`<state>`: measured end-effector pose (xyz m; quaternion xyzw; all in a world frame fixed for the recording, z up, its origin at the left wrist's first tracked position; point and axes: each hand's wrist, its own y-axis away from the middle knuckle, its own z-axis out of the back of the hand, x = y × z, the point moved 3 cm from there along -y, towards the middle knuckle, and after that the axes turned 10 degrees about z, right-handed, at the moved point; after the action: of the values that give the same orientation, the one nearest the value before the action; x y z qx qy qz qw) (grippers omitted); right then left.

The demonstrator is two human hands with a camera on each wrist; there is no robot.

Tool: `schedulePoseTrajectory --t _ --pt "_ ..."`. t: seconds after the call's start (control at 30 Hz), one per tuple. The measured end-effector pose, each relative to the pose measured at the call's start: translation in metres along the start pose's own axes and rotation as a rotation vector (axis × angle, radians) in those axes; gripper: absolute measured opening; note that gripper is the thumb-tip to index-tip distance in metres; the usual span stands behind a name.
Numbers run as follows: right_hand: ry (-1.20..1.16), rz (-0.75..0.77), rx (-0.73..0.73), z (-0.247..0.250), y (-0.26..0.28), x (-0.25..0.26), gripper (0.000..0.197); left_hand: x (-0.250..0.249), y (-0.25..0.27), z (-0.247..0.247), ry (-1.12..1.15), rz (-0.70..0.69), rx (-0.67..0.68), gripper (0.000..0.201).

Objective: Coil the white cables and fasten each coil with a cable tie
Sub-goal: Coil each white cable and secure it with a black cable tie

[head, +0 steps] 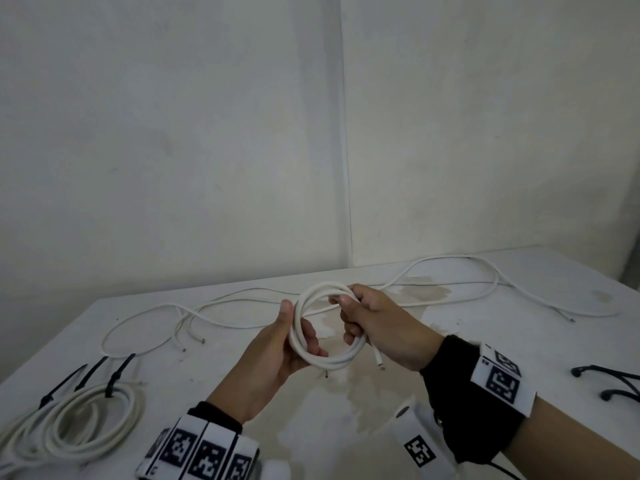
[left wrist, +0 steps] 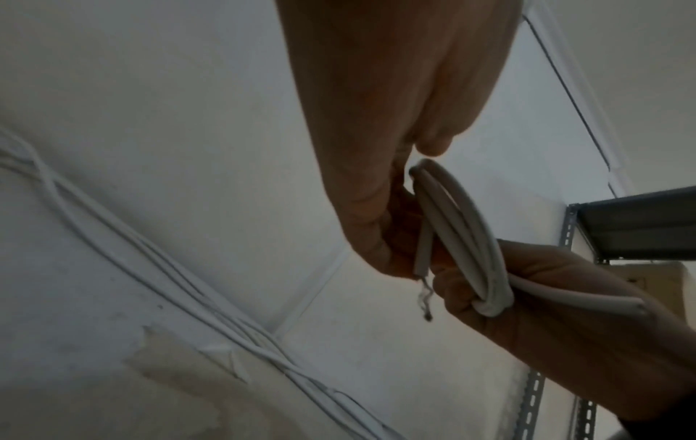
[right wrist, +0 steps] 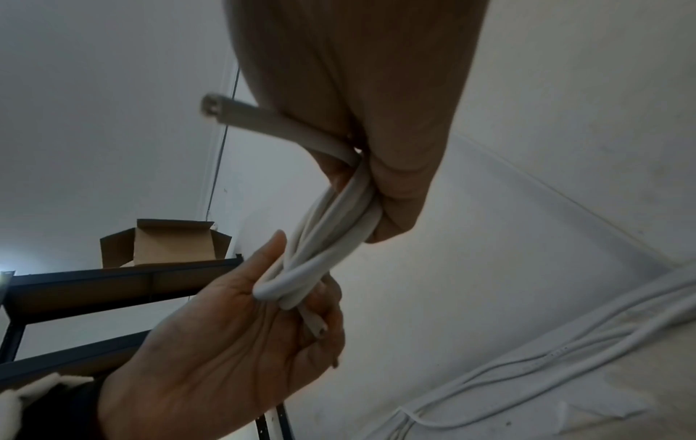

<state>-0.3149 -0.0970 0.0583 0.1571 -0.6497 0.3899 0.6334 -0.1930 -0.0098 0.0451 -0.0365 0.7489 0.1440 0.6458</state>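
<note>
A white cable wound into a small coil (head: pixel 325 327) is held above the table between both hands. My left hand (head: pixel 287 344) grips its left side, thumb on top and fingers through the loop. My right hand (head: pixel 367 320) grips the right side of the coil (right wrist: pixel 327 238), fingers curled round the strands. A short cut end (head: pixel 379 362) sticks out below my right hand. In the left wrist view the coil (left wrist: pixel 463 238) runs from my left fingers to my right hand (left wrist: pixel 546 312). Black cable ties (head: pixel 93 374) lie at the left.
Coiled white cables (head: pixel 79 427) with black ties lie at the near left. Loose white cables (head: pixel 450 271) trail across the back of the white table (head: pixel 346 410). More black ties (head: pixel 609 379) lie at the right edge. A wall stands behind; a metal shelf (right wrist: pixel 113 285) bears a cardboard box.
</note>
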Motion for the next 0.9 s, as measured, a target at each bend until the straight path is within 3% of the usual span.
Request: schedulePoseTrajectory --t 0.07,0.17,0.3,0.43,0.67,0.9 --pt "-0.012 -0.007 -0.006 0.001 0.0 0.002 0.016 0.0 -0.001 -0.004 -0.049 -0.037 -0.035 0.055" --pt "-0.013 -0.002 -0.017 0.003 0.001 0.002 0.016 -0.002 -0.001 -0.003 -0.318 -0.142 -0.153 0.055" --pt "0.025 -0.011 -0.013 0.004 0.001 0.0 0.016 -0.002 -0.001 -0.001 -0.47 -0.153 -0.153 0.057" --pt "0.08 -0.02 0.037 0.001 0.002 0.002 0.015 -0.005 -0.005 -0.003 -0.357 -0.063 -0.13 0.061" --pt "0.211 0.012 0.134 0.006 0.002 0.013 0.018 -0.015 -0.004 -0.018 -0.013 0.111 0.021 0.045" --pt "0.204 0.023 0.167 0.013 0.003 0.014 0.016 -0.011 -0.004 -0.021 0.084 0.124 0.097 0.04"
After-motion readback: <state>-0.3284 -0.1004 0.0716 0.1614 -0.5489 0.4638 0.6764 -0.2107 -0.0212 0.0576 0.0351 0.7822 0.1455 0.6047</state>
